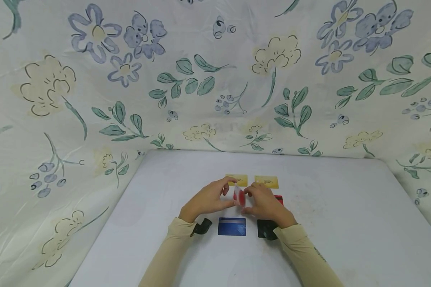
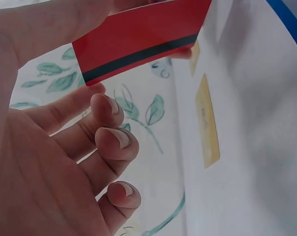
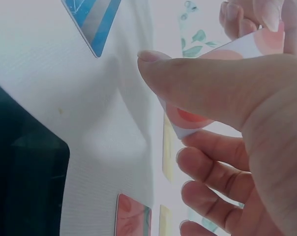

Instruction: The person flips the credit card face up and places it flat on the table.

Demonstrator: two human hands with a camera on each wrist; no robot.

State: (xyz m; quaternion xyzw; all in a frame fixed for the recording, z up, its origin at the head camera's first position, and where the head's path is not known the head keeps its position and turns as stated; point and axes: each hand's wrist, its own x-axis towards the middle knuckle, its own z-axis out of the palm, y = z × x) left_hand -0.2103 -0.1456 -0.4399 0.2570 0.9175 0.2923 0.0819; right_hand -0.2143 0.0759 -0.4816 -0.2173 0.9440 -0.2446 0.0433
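A thin card (image 1: 239, 196) stands on edge between my two hands over the table. In the left wrist view its red face (image 2: 148, 39) carries a black stripe. The right wrist view shows its other face, white with red and pink circles (image 3: 188, 117). My left hand (image 1: 212, 197) pinches one end of the card between thumb and fingers, the other fingers curling loosely below. With thumb and index finger my right hand (image 1: 267, 202) pinches the opposite end. Beneath the right hand, another red card (image 1: 279, 199) is partly covered.
Two yellow cards (image 1: 269, 182) lie side by side farther back on the white table (image 1: 344, 223). Nearer are a blue card (image 1: 232, 227) and a dark green card (image 1: 262, 229), the latter partly under the right wrist. A flowered cloth (image 1: 244, 87) hangs behind the table.
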